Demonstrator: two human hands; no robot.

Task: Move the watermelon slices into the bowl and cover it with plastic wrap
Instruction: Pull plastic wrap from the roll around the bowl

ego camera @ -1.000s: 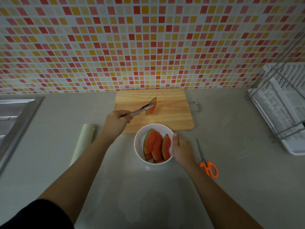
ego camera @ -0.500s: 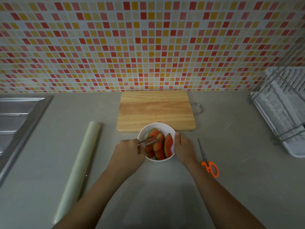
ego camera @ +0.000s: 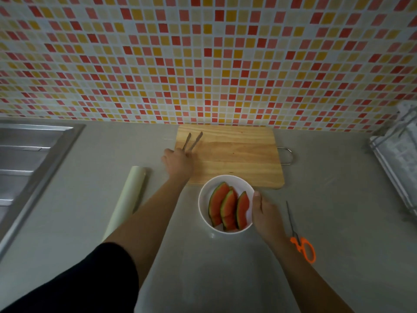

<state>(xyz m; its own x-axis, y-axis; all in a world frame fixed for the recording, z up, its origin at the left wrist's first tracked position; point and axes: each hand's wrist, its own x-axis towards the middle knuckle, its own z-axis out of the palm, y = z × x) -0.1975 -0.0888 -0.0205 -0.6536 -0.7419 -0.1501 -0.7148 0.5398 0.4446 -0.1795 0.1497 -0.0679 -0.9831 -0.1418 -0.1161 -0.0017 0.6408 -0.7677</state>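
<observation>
A white bowl (ego camera: 204,197) stands on the grey counter just in front of the wooden cutting board (ego camera: 237,154). Several watermelon slices (ego camera: 228,207) lie in it, rinds to the left. My right hand (ego camera: 265,214) grips the bowl's right rim. My left hand (ego camera: 178,162) is at the board's left edge, holding metal tongs (ego camera: 193,141) whose tips rest spread apart on the board. No slice is between the tips. A roll of plastic wrap (ego camera: 127,199) lies on the counter left of my left arm.
Orange-handled scissors (ego camera: 301,242) lie right of the bowl. A steel sink (ego camera: 24,159) fills the left edge. A dish rack (ego camera: 397,159) stands at the far right. A tiled wall runs behind the board.
My left hand carried the last slice with the tongs from the board into the bowl, then moved back up to the board's left edge with the tongs empty. My right hand stayed on the bowl.
</observation>
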